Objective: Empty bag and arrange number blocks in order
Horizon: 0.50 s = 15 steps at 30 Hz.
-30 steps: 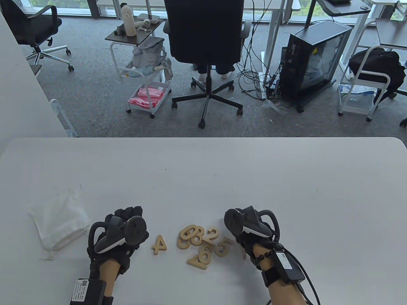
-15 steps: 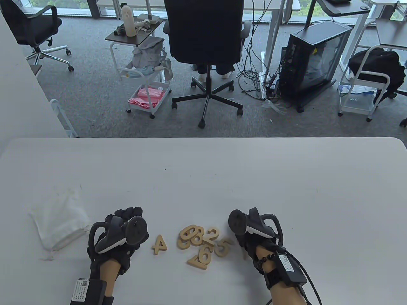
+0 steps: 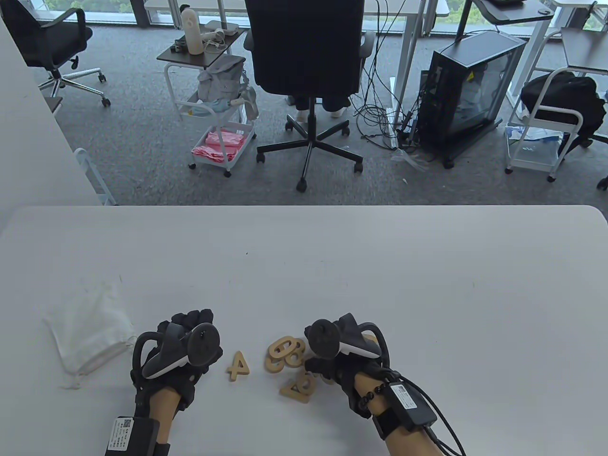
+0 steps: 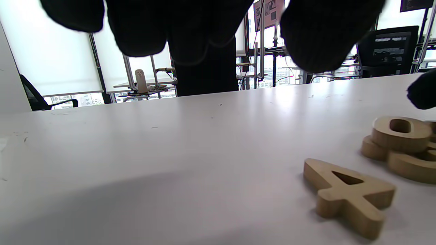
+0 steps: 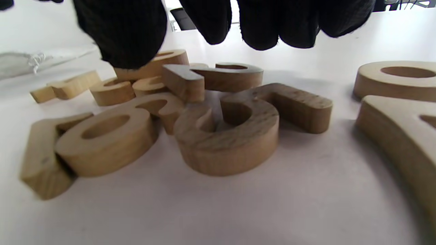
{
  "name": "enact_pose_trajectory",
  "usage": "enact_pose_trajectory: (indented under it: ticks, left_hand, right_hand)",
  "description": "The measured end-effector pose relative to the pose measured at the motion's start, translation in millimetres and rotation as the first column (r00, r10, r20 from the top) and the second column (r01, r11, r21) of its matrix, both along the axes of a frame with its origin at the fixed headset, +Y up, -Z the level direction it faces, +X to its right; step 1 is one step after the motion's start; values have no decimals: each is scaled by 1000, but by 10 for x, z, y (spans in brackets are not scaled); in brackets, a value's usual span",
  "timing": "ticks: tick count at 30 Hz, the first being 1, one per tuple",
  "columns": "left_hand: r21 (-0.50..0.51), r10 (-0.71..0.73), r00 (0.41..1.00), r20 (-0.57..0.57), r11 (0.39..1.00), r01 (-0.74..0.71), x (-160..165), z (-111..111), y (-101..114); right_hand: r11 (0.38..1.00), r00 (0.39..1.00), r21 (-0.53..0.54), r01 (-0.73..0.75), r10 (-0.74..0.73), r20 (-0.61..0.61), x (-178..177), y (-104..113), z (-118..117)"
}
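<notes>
Wooden number blocks lie near the table's front edge. A 4 [image 3: 238, 366] lies alone, also in the left wrist view [image 4: 347, 192]. A pile [image 3: 287, 354] lies to its right, with a 0 on top. My right hand [image 3: 332, 365] hovers over the pile's right side and hides part of it. In the right wrist view its fingers [image 5: 211, 20] hang open above a 5 [image 5: 238, 136], a 6 [image 5: 105, 139] and a 2 [image 5: 218, 78], gripping nothing. My left hand [image 3: 187, 327] rests empty left of the 4. The white bag [image 3: 90, 332] lies flat at the left.
Two more blocks [image 5: 395, 78] lie at the right in the right wrist view. The white table [image 3: 332, 266] stretches far beyond the blocks. Its front edge is close to my wrists.
My right hand has moved left from beside the pile to over it, covering the 2 and the 5. The left hand, the 4 and the bag have not moved.
</notes>
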<state>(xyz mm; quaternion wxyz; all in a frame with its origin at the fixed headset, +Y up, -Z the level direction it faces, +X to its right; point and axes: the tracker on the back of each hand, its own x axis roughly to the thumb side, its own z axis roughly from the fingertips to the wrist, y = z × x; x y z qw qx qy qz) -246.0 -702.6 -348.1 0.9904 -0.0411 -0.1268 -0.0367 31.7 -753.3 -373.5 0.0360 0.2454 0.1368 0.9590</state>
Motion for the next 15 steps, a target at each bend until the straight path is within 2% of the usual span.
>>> enact_pose_trajectory:
  ticks: [5, 15]
  left_hand:
    - [0, 1, 1000, -1, 1000, -1, -2, -2, 1]
    - [-4, 0, 1000, -1, 1000, 0, -2, -1, 2]
  right_hand:
    - [999, 999, -22, -38, 38, -3, -69, -104, -40]
    - [997, 998, 54, -55, 55, 6, -32, -115, -79]
